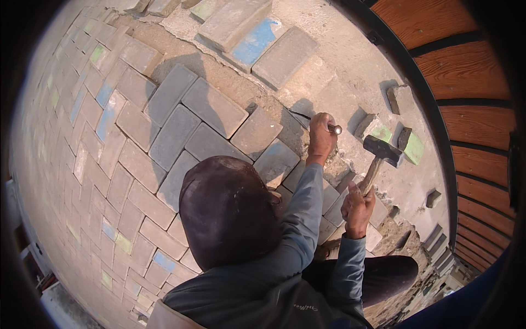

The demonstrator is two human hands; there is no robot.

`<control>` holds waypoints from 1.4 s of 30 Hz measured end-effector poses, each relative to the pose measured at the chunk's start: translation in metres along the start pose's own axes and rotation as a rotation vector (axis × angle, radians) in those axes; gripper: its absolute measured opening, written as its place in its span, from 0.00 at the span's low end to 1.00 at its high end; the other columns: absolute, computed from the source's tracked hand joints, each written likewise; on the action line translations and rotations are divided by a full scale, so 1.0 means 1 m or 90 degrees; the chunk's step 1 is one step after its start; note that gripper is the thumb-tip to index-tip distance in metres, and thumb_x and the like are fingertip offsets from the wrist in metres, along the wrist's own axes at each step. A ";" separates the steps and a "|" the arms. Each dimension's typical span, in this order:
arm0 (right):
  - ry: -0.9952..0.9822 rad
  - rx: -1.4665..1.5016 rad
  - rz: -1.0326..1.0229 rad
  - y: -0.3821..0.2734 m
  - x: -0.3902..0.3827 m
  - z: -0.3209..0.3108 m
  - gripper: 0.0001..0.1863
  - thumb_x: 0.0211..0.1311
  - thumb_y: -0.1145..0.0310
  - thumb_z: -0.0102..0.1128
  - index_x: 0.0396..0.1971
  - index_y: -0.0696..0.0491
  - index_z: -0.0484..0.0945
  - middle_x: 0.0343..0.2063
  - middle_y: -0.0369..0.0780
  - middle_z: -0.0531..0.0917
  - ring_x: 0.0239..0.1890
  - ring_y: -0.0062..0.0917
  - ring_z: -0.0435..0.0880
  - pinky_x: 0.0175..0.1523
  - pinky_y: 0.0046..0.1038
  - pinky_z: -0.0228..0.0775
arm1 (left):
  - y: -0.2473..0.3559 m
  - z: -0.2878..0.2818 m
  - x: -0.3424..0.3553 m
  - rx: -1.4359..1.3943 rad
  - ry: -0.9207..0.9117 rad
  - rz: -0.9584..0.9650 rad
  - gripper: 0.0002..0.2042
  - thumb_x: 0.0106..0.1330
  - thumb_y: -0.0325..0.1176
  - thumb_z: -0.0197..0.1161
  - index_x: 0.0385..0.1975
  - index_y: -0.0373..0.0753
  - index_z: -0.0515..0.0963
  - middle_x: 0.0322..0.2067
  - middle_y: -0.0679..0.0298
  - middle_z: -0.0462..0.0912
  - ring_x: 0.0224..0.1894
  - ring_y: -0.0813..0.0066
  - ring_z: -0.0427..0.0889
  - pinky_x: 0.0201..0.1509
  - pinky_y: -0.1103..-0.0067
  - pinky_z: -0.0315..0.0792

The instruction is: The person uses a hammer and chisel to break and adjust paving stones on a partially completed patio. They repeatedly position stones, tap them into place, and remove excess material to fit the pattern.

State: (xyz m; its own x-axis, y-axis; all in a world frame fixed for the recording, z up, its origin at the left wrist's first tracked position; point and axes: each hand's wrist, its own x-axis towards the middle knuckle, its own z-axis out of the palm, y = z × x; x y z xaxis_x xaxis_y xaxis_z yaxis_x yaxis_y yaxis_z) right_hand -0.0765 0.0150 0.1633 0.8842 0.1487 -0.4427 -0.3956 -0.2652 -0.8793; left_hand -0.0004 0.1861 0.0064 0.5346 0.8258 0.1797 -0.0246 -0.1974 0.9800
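Neither of my hands shows. Below me a co-worker in a dark head covering [227, 214] and grey-blue sleeves crouches over the paving. The co-worker's left hand [320, 137] grips a metal chisel [334, 129] beside the broken edge of the laid pavers. The co-worker's right hand [359, 211] holds a hammer [382, 152] with a dark head and wooden handle, raised to the right of the chisel. Grey rectangular pavers [216, 107] are laid beneath and left of them in a staggered pattern, some blotched with blue or green.
Loose pavers [282, 57] lie on the pale concrete strip at the top. Cut pieces [413, 148] are scattered along the right, beside a dark-framed orange-brown slatted panel [474, 126]. A rough sandy trench [397, 241] runs toward the lower right.
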 end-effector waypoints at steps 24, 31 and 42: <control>0.011 -0.127 0.020 0.006 0.037 -0.028 0.11 0.72 0.62 0.63 0.35 0.49 0.69 0.15 0.25 0.66 0.12 0.08 0.61 0.15 0.18 0.50 | 0.052 0.040 0.023 0.074 -0.117 -0.279 0.12 0.59 0.22 0.59 0.43 0.31 0.71 0.35 0.42 0.83 0.40 0.40 0.84 0.49 0.56 0.75; 0.057 -0.450 -0.299 -0.035 0.090 -0.012 0.21 0.74 0.52 0.58 0.49 0.57 0.78 0.28 0.43 0.82 0.32 0.27 0.81 0.40 0.32 0.74 | 0.049 0.029 -0.033 -0.507 -0.192 -0.538 0.43 0.61 0.59 0.72 0.62 0.31 0.60 0.38 0.63 0.72 0.34 0.77 0.79 0.27 0.78 0.79; -0.177 -0.118 -0.034 -0.039 0.157 0.019 0.23 0.78 0.52 0.52 0.46 0.59 0.83 0.41 0.41 0.85 0.42 0.29 0.84 0.52 0.29 0.74 | 0.068 -0.022 -0.008 -0.676 0.116 -0.466 0.18 0.64 0.36 0.68 0.53 0.42 0.74 0.31 0.67 0.78 0.29 0.76 0.78 0.32 0.77 0.73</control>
State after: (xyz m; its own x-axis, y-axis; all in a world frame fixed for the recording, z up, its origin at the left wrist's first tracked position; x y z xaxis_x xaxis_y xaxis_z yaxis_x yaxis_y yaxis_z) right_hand 0.0728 0.0668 0.1246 0.7911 0.4139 -0.4504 -0.2763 -0.4152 -0.8668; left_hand -0.0249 0.1781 0.0731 0.5890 0.6385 -0.4954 -0.4740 0.7694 0.4282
